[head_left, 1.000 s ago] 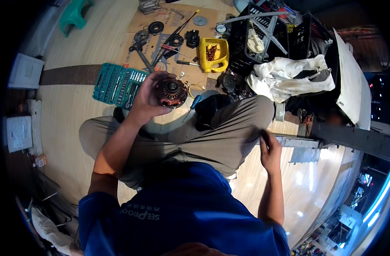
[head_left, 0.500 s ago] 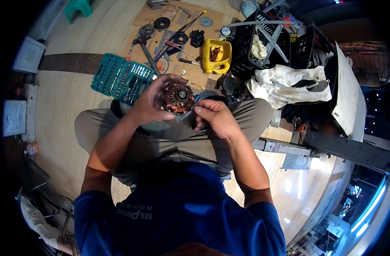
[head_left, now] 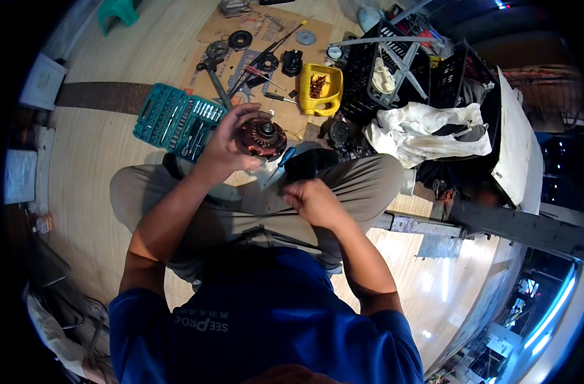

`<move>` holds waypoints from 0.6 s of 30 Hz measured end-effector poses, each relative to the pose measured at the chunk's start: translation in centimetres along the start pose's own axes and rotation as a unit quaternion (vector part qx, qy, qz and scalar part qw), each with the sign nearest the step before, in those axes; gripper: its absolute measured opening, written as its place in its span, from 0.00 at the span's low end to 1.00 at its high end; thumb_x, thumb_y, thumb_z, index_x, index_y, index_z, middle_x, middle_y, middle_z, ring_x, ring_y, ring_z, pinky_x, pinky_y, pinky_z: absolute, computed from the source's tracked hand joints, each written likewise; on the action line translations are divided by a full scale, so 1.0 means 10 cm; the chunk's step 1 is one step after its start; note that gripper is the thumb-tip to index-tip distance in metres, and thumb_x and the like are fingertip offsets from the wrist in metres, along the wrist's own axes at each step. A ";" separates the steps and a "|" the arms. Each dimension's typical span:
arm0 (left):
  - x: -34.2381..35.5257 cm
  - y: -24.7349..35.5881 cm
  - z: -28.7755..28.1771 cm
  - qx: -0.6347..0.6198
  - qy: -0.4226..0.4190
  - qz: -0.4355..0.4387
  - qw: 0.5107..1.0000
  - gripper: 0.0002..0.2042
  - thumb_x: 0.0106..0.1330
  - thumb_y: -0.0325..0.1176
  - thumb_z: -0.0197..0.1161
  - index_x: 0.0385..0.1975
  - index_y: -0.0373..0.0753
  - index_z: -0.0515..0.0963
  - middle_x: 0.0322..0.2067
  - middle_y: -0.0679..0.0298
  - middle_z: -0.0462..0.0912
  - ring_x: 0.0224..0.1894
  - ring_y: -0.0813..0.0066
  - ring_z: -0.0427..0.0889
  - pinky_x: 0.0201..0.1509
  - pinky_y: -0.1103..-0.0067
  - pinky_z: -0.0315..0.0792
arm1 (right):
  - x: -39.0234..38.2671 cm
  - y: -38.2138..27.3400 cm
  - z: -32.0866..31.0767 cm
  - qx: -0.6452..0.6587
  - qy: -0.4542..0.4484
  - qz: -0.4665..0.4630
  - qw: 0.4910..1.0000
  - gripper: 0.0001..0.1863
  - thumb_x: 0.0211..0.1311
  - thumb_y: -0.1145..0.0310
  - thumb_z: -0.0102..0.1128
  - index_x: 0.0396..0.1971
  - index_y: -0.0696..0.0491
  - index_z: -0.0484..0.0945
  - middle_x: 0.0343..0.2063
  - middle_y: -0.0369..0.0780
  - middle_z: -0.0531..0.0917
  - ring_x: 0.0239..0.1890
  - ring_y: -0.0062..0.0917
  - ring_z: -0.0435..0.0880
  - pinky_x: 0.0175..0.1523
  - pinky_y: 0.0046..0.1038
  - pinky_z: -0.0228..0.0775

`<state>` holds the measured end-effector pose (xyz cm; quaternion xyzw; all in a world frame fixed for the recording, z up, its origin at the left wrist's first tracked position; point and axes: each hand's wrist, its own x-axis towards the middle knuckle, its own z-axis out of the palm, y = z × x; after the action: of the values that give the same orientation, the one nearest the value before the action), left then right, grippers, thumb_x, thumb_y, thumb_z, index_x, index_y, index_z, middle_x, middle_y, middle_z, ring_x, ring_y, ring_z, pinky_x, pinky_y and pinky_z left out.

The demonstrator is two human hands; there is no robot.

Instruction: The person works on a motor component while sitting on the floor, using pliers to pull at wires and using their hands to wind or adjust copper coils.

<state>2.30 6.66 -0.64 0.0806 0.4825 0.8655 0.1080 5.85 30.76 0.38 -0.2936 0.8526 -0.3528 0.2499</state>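
My left hand (head_left: pixel 227 144) is closed round a round motor core with copper windings (head_left: pixel 264 138), thumb on the near side and fingers on the far side. A dark shaft stands up from the core's middle. Closer to me, my right hand (head_left: pixel 314 201) is off the core, over my lap, with its fingers curled in. Whether anything small is in those fingers cannot be made out. A screwdriver with a blue handle (head_left: pixel 288 154) lies between the core and my right hand, its thin blade pointing towards me.
Beyond my left hand lies an open green socket set (head_left: pixel 177 121). On flattened cardboard (head_left: pixel 266 29) are a hammer (head_left: pixel 216 83), more screwdrivers and round dark parts. A yellow cut-open jug (head_left: pixel 330 102) holds small screws. Black crates (head_left: pixel 356 89) and a white cloth (head_left: pixel 426 131) stand right.
My right hand has drawn back from the core towards my lap. The core has tipped in my left hand, so its shaft end now shows more from the side.
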 end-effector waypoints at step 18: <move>0.07 -0.01 -0.09 0.141 0.150 0.019 0.978 0.40 0.44 0.18 0.68 0.62 0.38 0.60 0.54 0.60 0.70 0.58 0.70 0.72 0.61 0.75 0.69 | -0.88 -0.54 -0.57 -0.028 0.105 0.014 0.994 0.09 0.62 0.70 0.59 0.40 0.55 0.81 0.28 0.50 0.82 0.31 0.45 0.81 0.35 0.36 0.74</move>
<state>1.42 6.17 -1.14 -0.0272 0.6088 0.7928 0.0057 10.17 36.17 9.89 -0.2501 0.8877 -0.3539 0.1555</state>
